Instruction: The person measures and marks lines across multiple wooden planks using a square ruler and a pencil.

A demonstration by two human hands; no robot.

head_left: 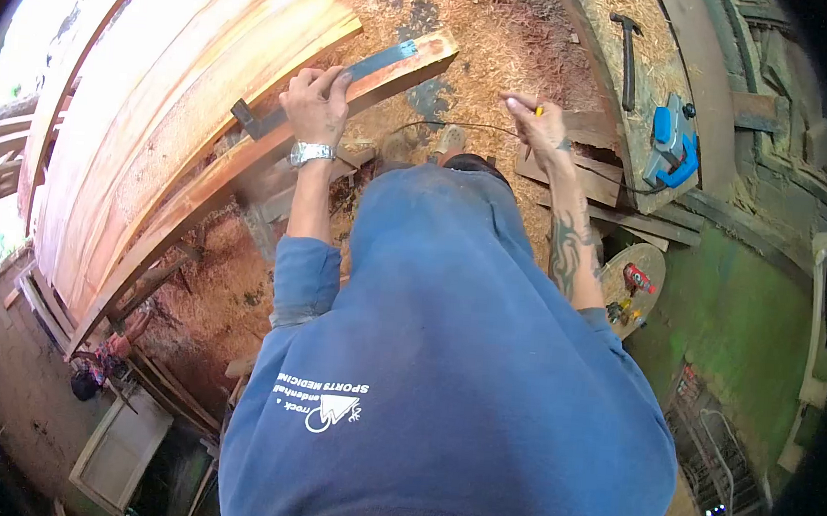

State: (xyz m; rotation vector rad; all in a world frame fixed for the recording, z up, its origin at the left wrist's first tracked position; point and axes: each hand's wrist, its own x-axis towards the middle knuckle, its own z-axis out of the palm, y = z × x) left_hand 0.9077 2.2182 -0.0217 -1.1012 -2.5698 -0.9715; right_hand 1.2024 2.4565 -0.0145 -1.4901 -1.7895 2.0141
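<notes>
My left hand [318, 108], with a metal watch at the wrist, is closed over a long flat metal blade [381, 61] that looks like a square. The blade lies along a thick wooden beam [397, 79], and its dark end piece [247, 118] sticks out past the hand at the beam's edge. To the right, apart from the beam, my right hand [538, 128] is raised over the shavings, its fingers pinched around a small yellow pencil [539, 110].
Wide planks [177, 78] lie left of the beam. A hammer [629, 62] and blue power planer [673, 142] rest on a bench at right, a cord trailing from it. A round stool [614, 272] holds a red bottle [637, 278]. Another person [99, 370] is at lower left.
</notes>
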